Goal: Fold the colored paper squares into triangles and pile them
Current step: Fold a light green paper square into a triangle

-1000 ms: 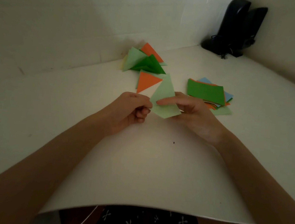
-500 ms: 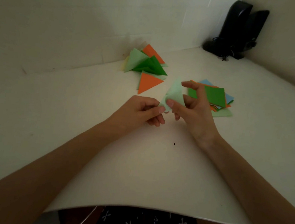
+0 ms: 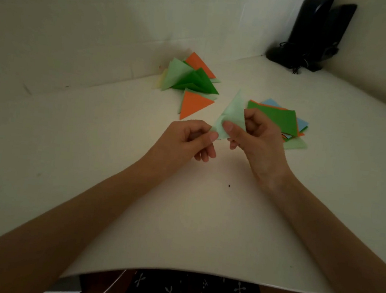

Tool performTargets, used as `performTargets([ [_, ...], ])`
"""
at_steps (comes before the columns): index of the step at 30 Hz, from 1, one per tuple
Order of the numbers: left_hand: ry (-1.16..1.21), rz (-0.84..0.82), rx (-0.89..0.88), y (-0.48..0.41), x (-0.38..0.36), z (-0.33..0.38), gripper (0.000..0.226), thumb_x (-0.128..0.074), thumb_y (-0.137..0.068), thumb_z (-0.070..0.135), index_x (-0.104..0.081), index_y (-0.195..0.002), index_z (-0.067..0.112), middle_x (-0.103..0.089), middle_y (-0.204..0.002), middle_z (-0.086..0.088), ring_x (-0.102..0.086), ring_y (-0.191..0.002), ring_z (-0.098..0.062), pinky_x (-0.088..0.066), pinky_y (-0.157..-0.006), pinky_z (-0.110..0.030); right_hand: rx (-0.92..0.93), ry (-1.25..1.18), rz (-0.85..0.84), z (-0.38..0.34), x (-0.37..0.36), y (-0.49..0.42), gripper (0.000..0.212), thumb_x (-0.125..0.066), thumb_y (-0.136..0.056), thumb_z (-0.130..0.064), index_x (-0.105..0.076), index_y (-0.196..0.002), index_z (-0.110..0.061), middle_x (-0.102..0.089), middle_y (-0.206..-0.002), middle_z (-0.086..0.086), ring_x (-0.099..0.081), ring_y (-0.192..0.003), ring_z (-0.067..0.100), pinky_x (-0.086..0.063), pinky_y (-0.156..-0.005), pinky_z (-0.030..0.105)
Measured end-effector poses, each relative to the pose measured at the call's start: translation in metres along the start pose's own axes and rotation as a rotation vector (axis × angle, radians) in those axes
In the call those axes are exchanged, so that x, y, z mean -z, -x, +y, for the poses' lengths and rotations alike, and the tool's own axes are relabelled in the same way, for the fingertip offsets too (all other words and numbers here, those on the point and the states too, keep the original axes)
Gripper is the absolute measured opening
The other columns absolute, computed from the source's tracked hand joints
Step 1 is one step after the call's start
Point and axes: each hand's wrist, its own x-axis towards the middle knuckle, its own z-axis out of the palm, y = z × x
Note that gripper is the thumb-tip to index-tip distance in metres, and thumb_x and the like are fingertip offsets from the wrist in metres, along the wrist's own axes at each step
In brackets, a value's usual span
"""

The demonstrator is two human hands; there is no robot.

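At the bottom edge, dark cloth point(image 3: 186, 290) with a pale cross pattern shows under the rim of the tabletop point(image 3: 180, 227). Two bare forearms reach forward over the white surface, and a small black speck point(image 3: 229, 186) lies between them.

Farther in, the two hands meet above the middle of the tabletop. The left hand point(image 3: 185, 141) has its fingers point(image 3: 212, 137) curled and pinches the lower left corner of a pale green paper point(image 3: 233, 110). The right hand point(image 3: 255, 140) grips the same paper from the right, thumb on the near face and fingers curled behind it. The paper is partly folded and held up off the tabletop, its point tilting away toward the wall.

Just behind the left hand lies an orange triangle point(image 3: 194, 104), flat on a pale green one. To the right, partly hidden by the right hand, sits a stack of squares point(image 3: 273, 118): dark green on top, with orange, blue and pale green edges sticking out beneath.

Beyond the orange triangle, close to the wall, is a loose pile point(image 3: 188, 78) of folded triangles in pale green, dark green, orange and yellow. In the far right corner stand two black speakers point(image 3: 314, 33) with a cable at their base.
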Motion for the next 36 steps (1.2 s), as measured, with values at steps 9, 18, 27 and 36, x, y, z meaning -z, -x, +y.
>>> performTargets([
  [9, -0.006, -0.028, 0.032, 0.001, 0.003, -0.001, 0.02, -0.05, -0.094, 0.008, -0.062, -0.078, 0.012, -0.059, -0.051, 0.005, -0.047, -0.043, -0.006, -0.04, -0.049, -0.016, -0.209, 0.053, -0.184, -0.006, 0.007, -0.001, 0.005, -0.064, -0.083, -0.009, -0.067, -0.081, -0.005, -0.066, -0.062, 0.004, -0.059, -0.05, 0.012, -0.048, -0.048, 0.02],
  [18, 0.029, -0.092, 0.14, -0.001, 0.012, 0.002, 0.03, -0.045, -0.096, 0.027, -0.063, -0.076, 0.013, -0.065, -0.06, 0.0, -0.052, -0.049, -0.01, -0.043, -0.051, -0.018, -0.317, 0.005, -0.042, -0.01, 0.016, -0.006, 0.018, -0.056, -0.092, -0.025, -0.068, -0.085, -0.013, -0.066, -0.087, 0.01, -0.062, -0.062, 0.02, -0.043, -0.044, 0.024],
  [27, 0.177, -0.157, 0.154, -0.001, 0.015, -0.002, 0.015, -0.054, -0.089, 0.001, -0.064, -0.095, 0.01, -0.072, -0.078, 0.002, -0.067, -0.073, -0.008, -0.053, -0.068, -0.018, -0.34, -0.19, -0.018, -0.011, 0.013, -0.006, 0.02, -0.052, -0.094, -0.017, -0.067, -0.081, -0.012, -0.071, -0.081, 0.002, -0.067, -0.071, 0.017, -0.056, -0.064, 0.032],
  [36, -0.14, -0.044, -0.012, -0.001, 0.007, -0.008, 0.021, -0.049, -0.096, 0.009, -0.064, -0.089, 0.022, -0.069, -0.064, 0.014, -0.066, -0.063, -0.003, -0.053, -0.062, -0.017, -0.423, -0.233, 0.025, -0.009, 0.009, -0.005, 0.031, -0.045, -0.097, -0.034, -0.062, -0.088, -0.009, -0.072, -0.074, 0.002, -0.069, -0.068, 0.014, -0.058, -0.065, 0.031],
])
